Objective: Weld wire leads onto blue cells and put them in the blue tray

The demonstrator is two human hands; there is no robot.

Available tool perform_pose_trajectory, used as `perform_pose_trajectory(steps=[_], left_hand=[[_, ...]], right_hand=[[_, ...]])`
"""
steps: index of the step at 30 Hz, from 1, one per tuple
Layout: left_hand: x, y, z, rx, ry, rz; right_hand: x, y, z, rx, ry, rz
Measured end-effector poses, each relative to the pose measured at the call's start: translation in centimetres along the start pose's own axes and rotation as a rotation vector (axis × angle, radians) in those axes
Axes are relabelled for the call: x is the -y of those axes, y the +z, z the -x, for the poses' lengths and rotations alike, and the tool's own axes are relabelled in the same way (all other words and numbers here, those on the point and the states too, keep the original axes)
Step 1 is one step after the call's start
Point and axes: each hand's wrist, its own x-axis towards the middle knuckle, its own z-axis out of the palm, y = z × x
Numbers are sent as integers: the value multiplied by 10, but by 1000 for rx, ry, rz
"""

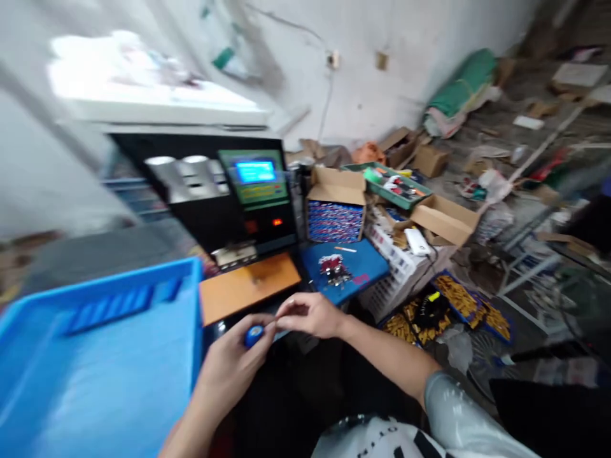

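Observation:
My left hand (238,353) is closed around a small blue cylindrical battery (254,335), its round end with an orange-brown centre facing me. The fingertips of my right hand (312,315) are pinched together and meet those of my left hand; whatever sits between them is too small and blurred to name. Both hands are in front of an orange-brown work ledge (248,289) on a black machine (200,216) with a lit blue display (255,170). Just beyond my right hand, a pile of small red, white and metallic parts (334,270) lies on a blue board (370,261).
On the left stands a large blue plastic tray (198,318). Behind the blue board is an open cardboard box (338,184) of small blue-and-red pieces. A white basket (391,273), a green tray (405,202) and a white power bank-like block (417,242) are to the right. Brass-coloured pieces (458,299) lie below.

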Motion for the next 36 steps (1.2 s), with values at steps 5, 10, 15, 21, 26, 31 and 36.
perform_pose_trajectory(steps=[5, 10, 15, 21, 26, 31, 36], left_hand=[[0, -10, -17, 3, -48, 112], [4, -22, -33, 60, -94, 249], [12, -28, -39, 64, -61, 345], [16, -28, -46, 85, -52, 255], [21, -26, -55, 117, -66, 246], [25, -20, -57, 74, -60, 322], [21, -20, -56, 17, -42, 375]], right_hand=[[-5, 2, -17, -10, 16, 48], [-4, 7, -38, -18, 15, 25], [-5, 12, -51, -21, 45, -44], [-11, 6, -56, 16, 106, -19], [-13, 0, -58, -75, 117, 2], [-13, 0, -62, -109, 93, -14], [-10, 3, -65, -69, 85, -17]])
